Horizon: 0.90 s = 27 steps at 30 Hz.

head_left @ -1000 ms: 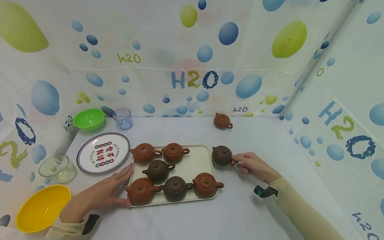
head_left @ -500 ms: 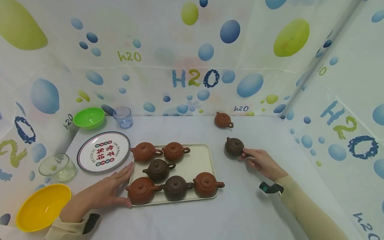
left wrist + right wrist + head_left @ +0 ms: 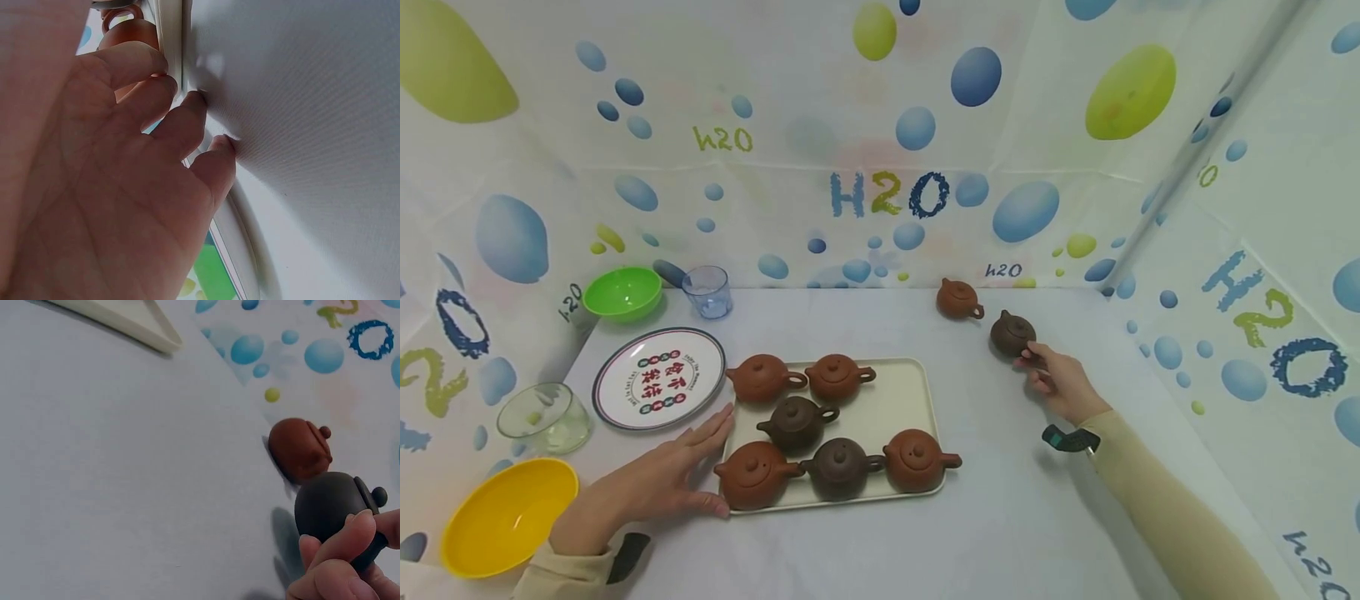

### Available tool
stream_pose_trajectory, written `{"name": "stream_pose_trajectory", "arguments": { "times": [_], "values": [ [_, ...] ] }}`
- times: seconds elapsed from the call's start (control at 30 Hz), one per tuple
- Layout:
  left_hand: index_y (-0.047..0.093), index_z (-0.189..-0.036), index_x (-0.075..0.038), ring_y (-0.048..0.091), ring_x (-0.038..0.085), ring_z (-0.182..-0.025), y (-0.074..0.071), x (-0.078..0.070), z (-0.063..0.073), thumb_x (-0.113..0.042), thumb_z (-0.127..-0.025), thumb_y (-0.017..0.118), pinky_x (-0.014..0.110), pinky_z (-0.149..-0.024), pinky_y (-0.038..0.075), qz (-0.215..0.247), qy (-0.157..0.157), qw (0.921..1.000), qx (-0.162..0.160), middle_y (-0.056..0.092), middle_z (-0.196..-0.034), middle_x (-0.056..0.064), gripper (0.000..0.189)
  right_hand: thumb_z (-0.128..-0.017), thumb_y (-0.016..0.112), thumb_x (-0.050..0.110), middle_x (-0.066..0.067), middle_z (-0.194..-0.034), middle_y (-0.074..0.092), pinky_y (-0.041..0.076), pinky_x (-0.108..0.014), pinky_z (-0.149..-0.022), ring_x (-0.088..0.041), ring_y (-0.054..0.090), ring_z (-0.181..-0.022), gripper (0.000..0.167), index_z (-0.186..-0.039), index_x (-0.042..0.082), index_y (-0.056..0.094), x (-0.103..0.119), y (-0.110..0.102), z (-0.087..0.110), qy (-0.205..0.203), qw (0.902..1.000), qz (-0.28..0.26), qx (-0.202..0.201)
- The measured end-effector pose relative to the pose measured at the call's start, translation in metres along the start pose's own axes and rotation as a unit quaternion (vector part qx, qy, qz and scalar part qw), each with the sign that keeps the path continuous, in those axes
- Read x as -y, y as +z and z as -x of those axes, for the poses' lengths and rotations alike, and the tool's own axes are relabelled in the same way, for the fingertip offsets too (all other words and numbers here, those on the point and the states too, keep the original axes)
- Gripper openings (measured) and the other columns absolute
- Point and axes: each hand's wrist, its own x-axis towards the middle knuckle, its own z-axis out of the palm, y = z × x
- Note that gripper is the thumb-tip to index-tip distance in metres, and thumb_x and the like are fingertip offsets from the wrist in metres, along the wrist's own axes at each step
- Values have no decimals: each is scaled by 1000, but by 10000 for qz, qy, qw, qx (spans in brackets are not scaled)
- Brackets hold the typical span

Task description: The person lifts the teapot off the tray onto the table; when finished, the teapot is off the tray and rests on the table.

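My right hand [image 3: 1063, 383] pinches a dark brown teapot [image 3: 1012, 335] by its handle, at the back right of the table. In the right wrist view the dark teapot [image 3: 331, 506] overlaps a reddish-brown teapot [image 3: 300, 449] behind it. My left hand [image 3: 658, 479] lies with fingers extended along the left edge of a cream tray [image 3: 887, 392]. On that tray sit several teapots, some reddish-brown, such as the front right one [image 3: 916, 460], and two dark brown, one in the middle [image 3: 795, 423] and one in front [image 3: 839, 469].
Left of the tray lies a round printed plate [image 3: 658, 379]. Around it stand a green bowl [image 3: 623, 294], a blue glass [image 3: 707, 292], a clear glass bowl [image 3: 544, 418] and a yellow bowl [image 3: 509, 518]. A patterned curtain [image 3: 760, 167] rises behind the table.
My right hand has carried the dark teapot from beside the tray's right edge towards the back right, near the lone reddish-brown teapot. The left hand stays at the tray.
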Motion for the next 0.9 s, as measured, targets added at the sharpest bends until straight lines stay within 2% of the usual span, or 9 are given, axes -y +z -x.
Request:
{"name": "stream_pose_trajectory", "arguments": {
  "times": [0.37, 0.7, 0.9],
  "values": [
    [30, -167, 1, 37, 63, -151, 0, 1, 1, -60, -77, 88, 76, -121, 29, 304, -40, 9995, 87, 22, -176, 28, 123, -113, 55, 31, 0, -94, 73, 39, -17, -49, -4, 52, -70, 20, -112, 11, 59, 23, 18, -42, 150, 9966, -703, -407],
    [30, -167, 0, 38, 60, -152, 3, -1, 2, -60, -77, 88, 74, -122, 29, 280, -56, 9995, 119, 22, -176, 26, 123, -111, 58, 36, 1, -89, 74, 44, -17, -52, -4, 54, -70, 23, -114, 14, 63, 38, 37, -73, 400, 9921, -556, -1052],
    [29, -168, -2, 38, 62, -151, 0, -1, 3, -61, -77, 88, 75, -122, 31, 269, -96, 9995, 93, 23, -176, 26, 123, -111, 57, 37, 2, -83, 76, 42, -18, -49, -5, 54, -66, 24, -113, 14, 62, 39, 41, -84, 509, 9906, -414, -1196]
  ]
}}
